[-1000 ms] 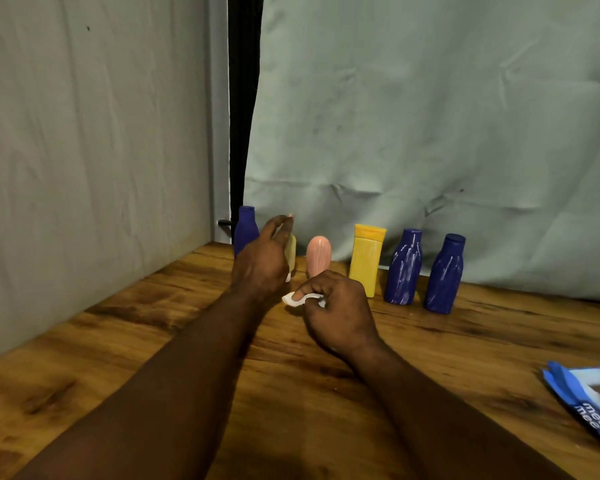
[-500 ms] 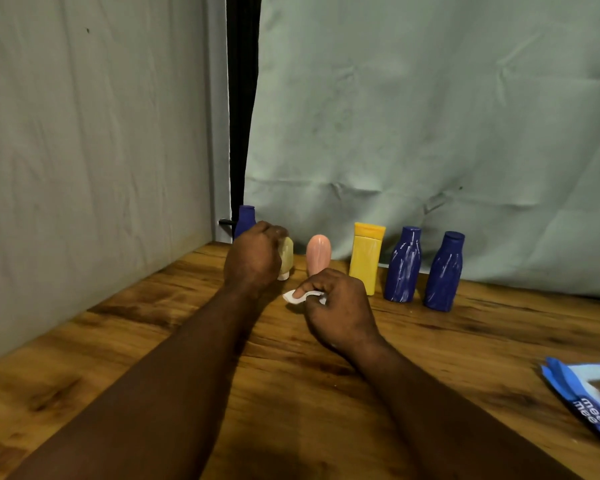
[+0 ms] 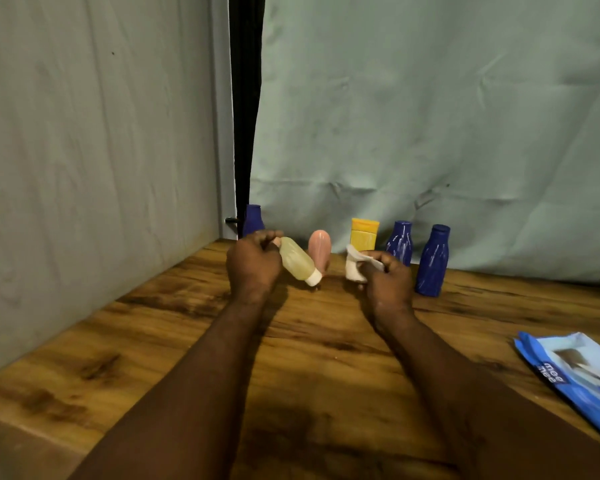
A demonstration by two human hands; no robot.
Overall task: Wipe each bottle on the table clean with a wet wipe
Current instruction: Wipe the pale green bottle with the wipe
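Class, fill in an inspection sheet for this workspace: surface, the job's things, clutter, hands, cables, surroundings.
Surface: wooden table with dark grain streaks.
Job's things: pale yellow bottle tilted, white cap lowest; pink bottle, yellow bottle and blue bottles upright along the back; wet wipe crumpled.
Clutter: blue wipes pack lying at the table's right edge.
Hands: left hand grips the pale yellow bottle; right hand pinches the wet wipe.
Cables: nothing seen.
Surroundings: grey wall on the left, pale green cloth behind, dark gap between them.
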